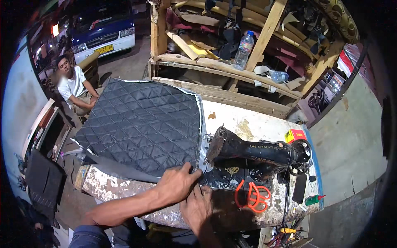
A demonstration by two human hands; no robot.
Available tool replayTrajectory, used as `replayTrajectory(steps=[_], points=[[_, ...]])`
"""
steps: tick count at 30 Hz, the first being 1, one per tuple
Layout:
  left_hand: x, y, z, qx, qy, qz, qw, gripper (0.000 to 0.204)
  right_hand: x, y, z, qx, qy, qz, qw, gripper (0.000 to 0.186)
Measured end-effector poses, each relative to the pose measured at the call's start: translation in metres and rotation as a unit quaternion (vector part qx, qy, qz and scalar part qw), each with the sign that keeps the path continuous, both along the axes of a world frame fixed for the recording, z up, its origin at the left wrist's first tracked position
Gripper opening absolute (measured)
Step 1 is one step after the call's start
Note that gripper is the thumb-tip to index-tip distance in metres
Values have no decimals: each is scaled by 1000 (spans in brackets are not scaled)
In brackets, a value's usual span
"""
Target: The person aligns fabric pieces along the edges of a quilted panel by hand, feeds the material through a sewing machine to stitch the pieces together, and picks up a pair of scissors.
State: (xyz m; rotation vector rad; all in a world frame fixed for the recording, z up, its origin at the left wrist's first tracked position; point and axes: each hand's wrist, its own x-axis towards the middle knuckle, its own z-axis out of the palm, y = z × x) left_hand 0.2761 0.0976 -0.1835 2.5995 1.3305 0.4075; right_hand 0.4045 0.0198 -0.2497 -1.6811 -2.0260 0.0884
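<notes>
A large piece of black quilted fabric (144,120) with a pale edge covers the left part of the sewing table. My left hand (175,184) is bent over its near right corner, thumb and fingers pinching the edge close to the needle area. Just below, my right hand (197,206) has its fingers curled up against the left one; what lies between them is hidden. To the right of both hands stands a black sewing machine (252,155), its head beside the fabric's pale edge. Orange-handled scissors (253,196) lie in front of the machine.
On the worn tabletop (103,184) at right are a black phone-like slab (300,189), a small green bottle (313,200) and a red-yellow box (294,135). Behind stands a wooden shelf with a plastic bottle (244,50). A seated person (76,84) is at far left.
</notes>
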Motion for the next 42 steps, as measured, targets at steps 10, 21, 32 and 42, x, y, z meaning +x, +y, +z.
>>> replayTrajectory(steps=[10, 21, 32, 42], points=[[5, 59, 19, -24, 19, -23, 999, 32, -3, 1, 15, 23, -4, -29, 999, 36], [0, 38, -16, 18, -24, 2, 1000, 20, 4, 5, 16, -11, -63, -21, 998, 50], [-18, 45, -50, 79, -121, -128, 981, 29, 62, 54, 35, 16, -35, 49, 998, 37], [-16, 41, -38, 57, -65, -128, 988, 33, 104, 94, 26, 116, -105, 220, 963, 26]])
